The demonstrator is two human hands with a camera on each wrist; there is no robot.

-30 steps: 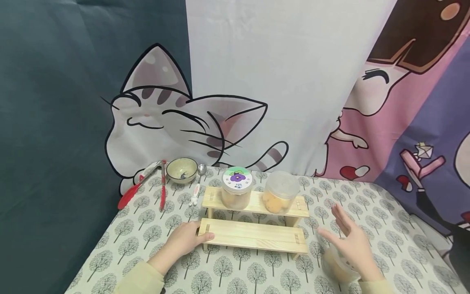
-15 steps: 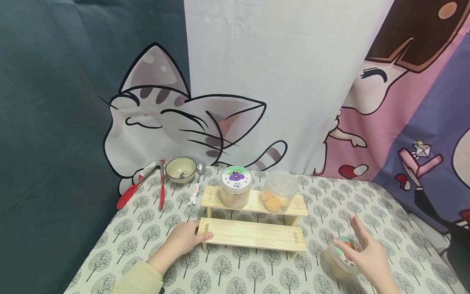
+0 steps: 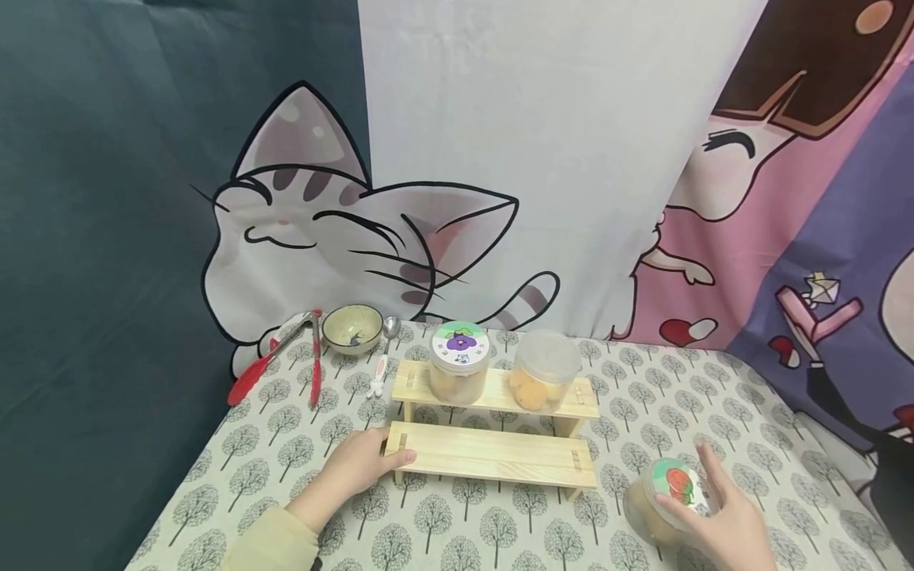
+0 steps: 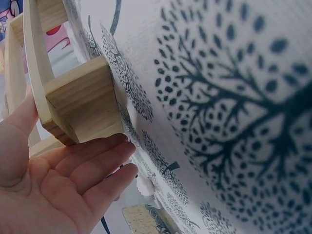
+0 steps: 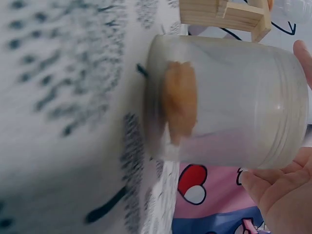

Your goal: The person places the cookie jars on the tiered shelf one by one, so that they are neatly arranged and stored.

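Observation:
My left hand [image 3: 359, 462] holds the left end of a two-step wooden shelf [image 3: 493, 456], its thumb on top of the lower board. In the left wrist view, the extended fingers [image 4: 100, 163] lie against the board's end and leg. At the front right, my right hand [image 3: 731, 519] spreads around the lid of a clear jar [image 3: 646, 511] with a tomato picture. In the right wrist view this jar [image 5: 219, 102] stands on the cloth with an orange-brown piece inside. The thumb and fingers are parted around its lid; firm contact cannot be told.
On the upper step stand a jar with an eggplant lid [image 3: 459, 363] and a jar with a plain lid [image 3: 545, 373], orange pieces inside. Red-tipped tongs [image 3: 286, 353], a bowl [image 3: 353, 329] and a spoon [image 3: 384, 357] lie at the back left. A printed curtain [image 3: 457, 159] hangs behind.
My right hand has moved right and down to the tomato-lid jar, uncovering more of its lid. The left hand and the shelf stay in place.

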